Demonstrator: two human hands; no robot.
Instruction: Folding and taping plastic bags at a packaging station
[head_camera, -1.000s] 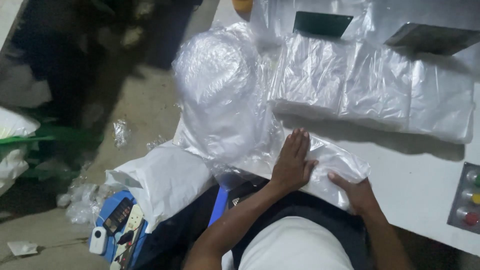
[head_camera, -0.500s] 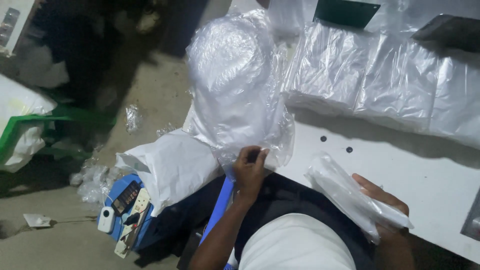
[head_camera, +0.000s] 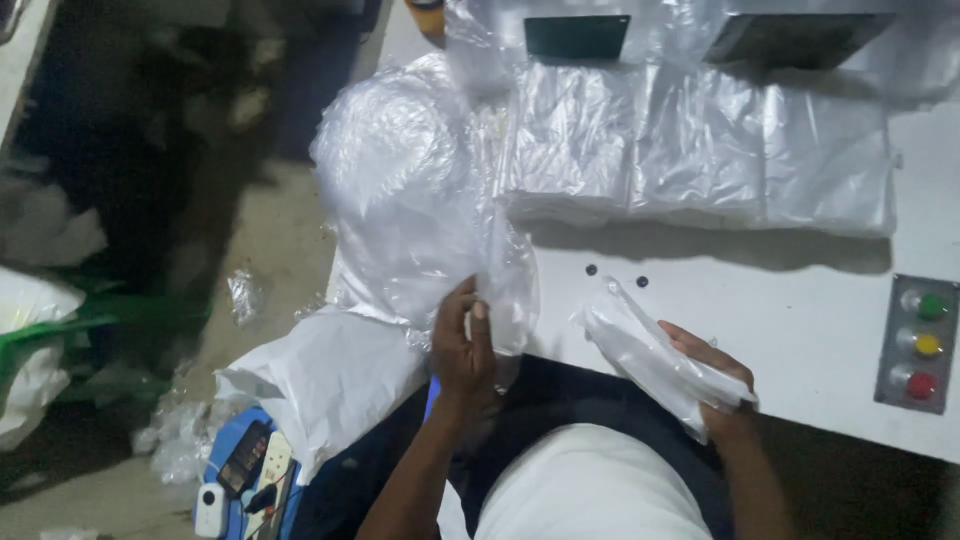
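Progress, judged from the layout: three flat stacks of clear bags (head_camera: 700, 150) already laid in a row on the white table (head_camera: 800, 310), well beyond both sets of fingertips. One folded bundle of clear bags (head_camera: 655, 355) in hand, not yet set down. Large loose bag of clear film (head_camera: 410, 200) apparently still to be worked through.

Right hand (head_camera: 715, 385): fingers curled closed around the near end of the folded bundle; far end projecting up and left past the fingertips.

Left hand (head_camera: 462, 350): thumb and fingers pinched on the lower edge of the loose film, bulk rising directly above the fingertips.

Packages and signs:
- Two dark rectangular panels (head_camera: 578, 35) behind the stacks.
- Grey control plate (head_camera: 915, 345) right of the right-hand fingers; green, yellow, red round buttons in a column.
- White sack (head_camera: 320, 380) left of the left-hand fingers.
- Blue tray of small devices (head_camera: 240, 480) below that, at floor level.
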